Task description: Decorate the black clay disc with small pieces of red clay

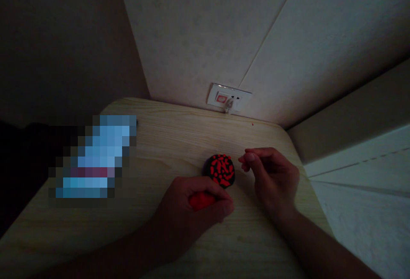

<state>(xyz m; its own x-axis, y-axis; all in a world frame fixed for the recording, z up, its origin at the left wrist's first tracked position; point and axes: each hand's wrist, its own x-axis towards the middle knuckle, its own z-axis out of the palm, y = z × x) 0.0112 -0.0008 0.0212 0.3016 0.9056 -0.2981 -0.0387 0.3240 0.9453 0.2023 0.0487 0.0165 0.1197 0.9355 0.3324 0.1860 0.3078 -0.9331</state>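
Dimly lit, a pale wooden desk fills the view, pushed into a corner of the room under a wall socket. Near the middle of the desk, a little toward its far right corner, sits a small black disc dotted with bright red bits on top. The left hand lies on the desk just in front of the disc, its grip pressed around a red lump (it looks like soft clay). The right hand hangs just to the right of the disc, its thumb and forefinger pinched on a tiny red bit, not yet touching the disc.

Risks, as a judgement: the light is poor, so the small bit could land off its spot or be dropped and lost on the desk. Pressing it home could smear the neighbouring bits or slide the disc, since neither hand steadies it. The left hand's squeeze could also flatten the lump. A blurred blue object lies near the left edge, well apart.
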